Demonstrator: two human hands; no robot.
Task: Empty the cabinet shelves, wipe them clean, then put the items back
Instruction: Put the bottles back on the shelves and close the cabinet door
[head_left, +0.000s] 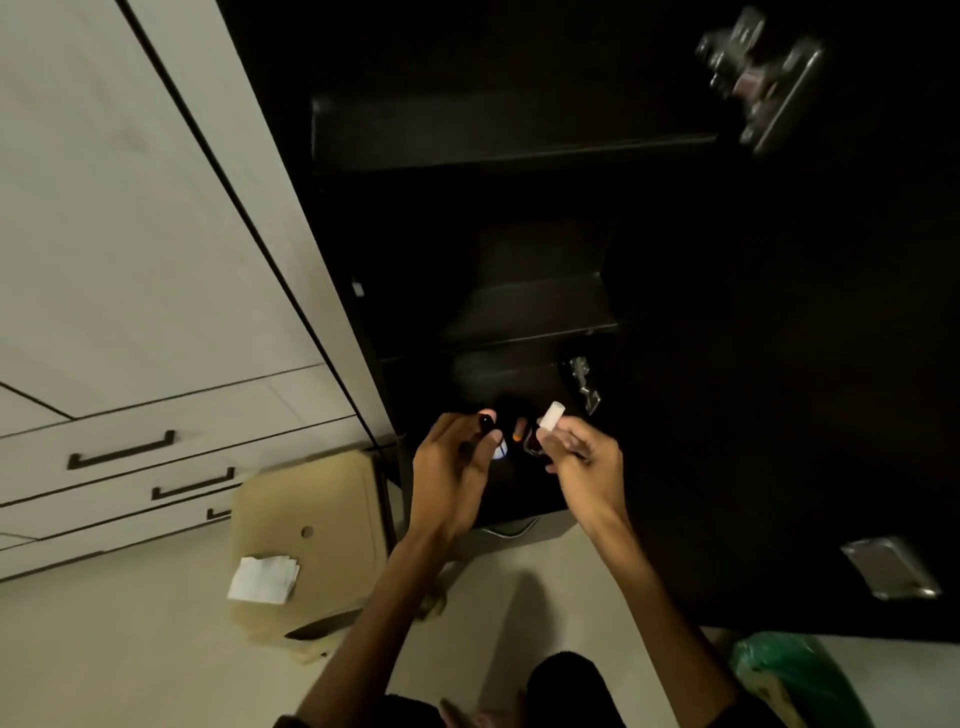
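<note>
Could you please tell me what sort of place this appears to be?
Probably a room in a home with built-in storage: an open dark cabinet with shelves, pale drawers with black bar handles, and a beige plastic stool on the floor.

Too dark inside the cabinet (519, 260) to tell shelf contents. Blurred beyond naming: small items in the left hand (454, 462) and right hand (584, 460). Cut off low right: green bag (795, 675).
</note>
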